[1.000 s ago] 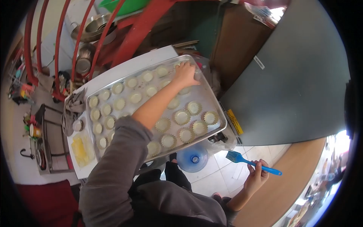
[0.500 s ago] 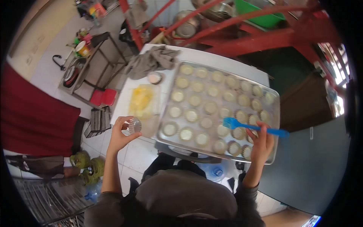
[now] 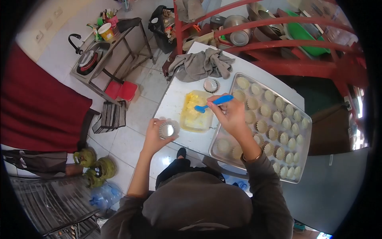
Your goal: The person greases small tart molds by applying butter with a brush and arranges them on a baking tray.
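Observation:
My left hand (image 3: 156,136) grips a small fluted metal tart mould (image 3: 168,129) at the table's front left edge, its hollow side facing up towards me. In my right hand (image 3: 230,113) is a blue pastry brush (image 3: 218,101), fingers closed around its handle. The brush head dips over a clear plastic container (image 3: 196,126) smeared with yellow butter-like fat (image 3: 193,104). Behind the container stand a few stacked fluted moulds (image 3: 211,85). To the right, a large metal baking tray (image 3: 227,136) bears several rows of pale fluted moulds (image 3: 277,116), partly covered by my right forearm.
A crumpled grey cloth (image 3: 202,65) lies at the back of the white table (image 3: 171,104). Red metal railings (image 3: 274,63) run behind it, with pots and a green basin (image 3: 304,34) beyond. A sink (image 3: 89,59) is at the far left, gas cylinders (image 3: 104,167) at lower left.
My right hand has swung left with the brush, from above the tray to the container. My left hand still holds the mould, now tilted to show its inside. The view has shifted left.

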Available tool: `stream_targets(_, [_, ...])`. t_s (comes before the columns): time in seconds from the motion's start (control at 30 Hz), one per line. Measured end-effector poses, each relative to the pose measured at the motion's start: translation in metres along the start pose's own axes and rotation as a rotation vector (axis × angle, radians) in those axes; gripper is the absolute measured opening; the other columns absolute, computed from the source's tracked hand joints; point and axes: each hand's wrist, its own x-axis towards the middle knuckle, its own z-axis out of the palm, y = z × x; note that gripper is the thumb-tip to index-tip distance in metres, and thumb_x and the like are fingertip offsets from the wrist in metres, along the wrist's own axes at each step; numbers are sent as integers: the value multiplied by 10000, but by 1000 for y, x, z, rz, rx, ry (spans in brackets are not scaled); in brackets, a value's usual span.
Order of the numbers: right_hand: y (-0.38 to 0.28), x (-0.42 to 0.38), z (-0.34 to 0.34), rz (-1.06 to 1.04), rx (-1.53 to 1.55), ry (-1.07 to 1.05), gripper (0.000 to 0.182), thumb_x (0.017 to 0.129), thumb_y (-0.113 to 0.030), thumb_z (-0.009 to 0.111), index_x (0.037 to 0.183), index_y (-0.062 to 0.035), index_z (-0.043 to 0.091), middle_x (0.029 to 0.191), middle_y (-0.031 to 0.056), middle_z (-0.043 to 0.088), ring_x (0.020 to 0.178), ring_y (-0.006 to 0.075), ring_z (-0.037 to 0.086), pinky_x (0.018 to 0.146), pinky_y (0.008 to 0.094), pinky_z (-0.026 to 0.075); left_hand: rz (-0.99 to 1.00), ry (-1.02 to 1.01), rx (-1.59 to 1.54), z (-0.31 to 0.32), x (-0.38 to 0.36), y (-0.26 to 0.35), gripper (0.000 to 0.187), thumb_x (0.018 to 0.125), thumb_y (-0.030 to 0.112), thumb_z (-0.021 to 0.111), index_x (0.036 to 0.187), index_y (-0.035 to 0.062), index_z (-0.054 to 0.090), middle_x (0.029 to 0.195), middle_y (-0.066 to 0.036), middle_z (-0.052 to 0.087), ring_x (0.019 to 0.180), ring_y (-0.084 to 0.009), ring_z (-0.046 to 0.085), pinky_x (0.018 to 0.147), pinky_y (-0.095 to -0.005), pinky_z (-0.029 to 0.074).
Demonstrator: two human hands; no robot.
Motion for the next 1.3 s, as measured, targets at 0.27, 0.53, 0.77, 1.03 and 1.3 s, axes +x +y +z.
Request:
stream_targets(0.27, [67, 12, 67, 63, 21, 142, 79, 809, -42, 663, 834, 31, 650, 826, 108, 658, 651, 178, 643, 571, 271, 522, -39, -127, -92, 8, 11, -6, 641, 562, 165, 825, 1132, 49, 557, 1070, -146, 523, 996, -333, 542, 836, -393, 460])
stream_targets(0.53, [68, 13, 83, 170, -113, 167, 91, 801, -56, 681, 832, 26, 657, 799, 115, 662, 632, 178, 648, 547, 272, 513, -21, -105, -141, 13, 13, -20, 650, 549, 161, 822, 1133, 63, 552, 1089, -145, 511, 1030, -338, 523, 863, -410, 436])
stream_targets(0.77, [69, 10, 87, 138, -135, 182, 89, 799, -58, 680, 824, 26, 664, 774, 126, 654, 604, 189, 651, 537, 272, 514, -23, -137, -67, 9, 13, -19, 647, 555, 182, 820, 1131, 74, 547, 1097, -139, 499, 1007, -339, 533, 846, -414, 440])
stream_targets(1.03, [121, 11, 86, 553, 261, 295, 160, 852, -65, 620, 867, 93, 601, 782, 162, 643, 671, 218, 672, 578, 296, 565, -13, -264, -115, 9, 10, -13, 605, 579, 167, 814, 1109, 82, 533, 1076, -136, 539, 955, -358, 573, 789, -403, 485])
stream_targets(1.3, [126, 12, 51, 855, 767, 378, 227, 868, -87, 602, 984, 98, 537, 852, 172, 615, 741, 256, 660, 684, 330, 583, -3, -265, -165, 8, 12, -8, 615, 592, 160, 810, 1123, 66, 514, 1071, -144, 539, 953, -360, 575, 788, -406, 483])
